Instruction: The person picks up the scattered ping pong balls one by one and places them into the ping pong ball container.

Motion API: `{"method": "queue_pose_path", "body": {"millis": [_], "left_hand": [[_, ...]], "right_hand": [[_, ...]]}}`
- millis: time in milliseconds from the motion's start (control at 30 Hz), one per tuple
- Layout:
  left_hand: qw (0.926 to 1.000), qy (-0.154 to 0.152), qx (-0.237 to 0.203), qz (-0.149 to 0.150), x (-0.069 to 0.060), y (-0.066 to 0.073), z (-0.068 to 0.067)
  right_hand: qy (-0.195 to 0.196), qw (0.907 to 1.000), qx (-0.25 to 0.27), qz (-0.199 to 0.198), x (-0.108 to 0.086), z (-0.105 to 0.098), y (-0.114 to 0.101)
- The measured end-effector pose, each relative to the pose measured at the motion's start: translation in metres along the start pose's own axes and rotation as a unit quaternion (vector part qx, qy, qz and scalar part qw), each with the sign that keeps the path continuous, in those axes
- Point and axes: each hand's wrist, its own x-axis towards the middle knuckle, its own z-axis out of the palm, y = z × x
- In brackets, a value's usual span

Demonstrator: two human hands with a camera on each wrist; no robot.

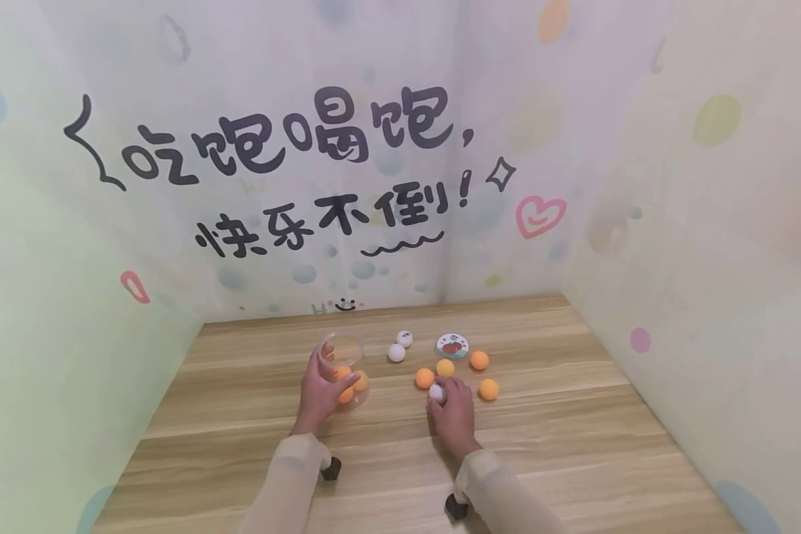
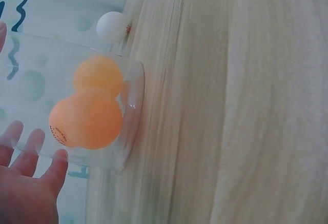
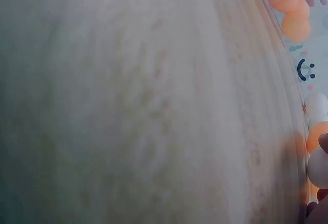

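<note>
Left hand (image 1: 317,393): gripping clear jar (image 1: 362,361)
Right hand (image 1: 457,415): pinching white ball (image 1: 435,393)
Loose orange balls (image 1: 424,378): crowding it
Lid (image 1: 452,345): beyond

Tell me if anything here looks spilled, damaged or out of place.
Nothing stands out. The jar stands upright in the left hand, orange balls inside; the right hand holds a white ball. The other balls and the lid lie on the table, with no damage visible.
</note>
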Motion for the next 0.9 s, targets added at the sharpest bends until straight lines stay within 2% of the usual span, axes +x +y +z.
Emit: {"method": "queue_pose_path", "body": {"millis": [100, 267, 467, 733, 900], "left_hand": [[1.0000, -0.001, 0.006, -0.007, -0.0001, 0.0015, 0.0004], [0.9999, -0.005, 0.006, -0.015, 0.0007, 0.0017, 0.0005], [1.0000, -0.006, -0.001, -0.007, 0.0036, -0.0030, 0.0004], [0.9997, -0.016, -0.014, 0.006, 0.0048, -0.0048, 0.0017], [0.9997, -0.019, -0.013, 0.001, 0.0049, -0.0039, 0.0013]], "right_hand": [[-0.006, 0.9999, 0.002, 0.012, 0.0005, -0.0003, 0.0004], [-0.004, 1.0000, 0.002, 0.001, -0.0001, -0.0002, 0.0019], [0.002, 0.9997, 0.012, -0.019, -0.0016, 0.0008, 0.0031], [0.011, 0.9992, 0.033, -0.019, -0.0044, 0.0005, 0.0002], [0.018, 0.9979, 0.047, -0.040, -0.0045, -0.0010, -0.0063]]}}
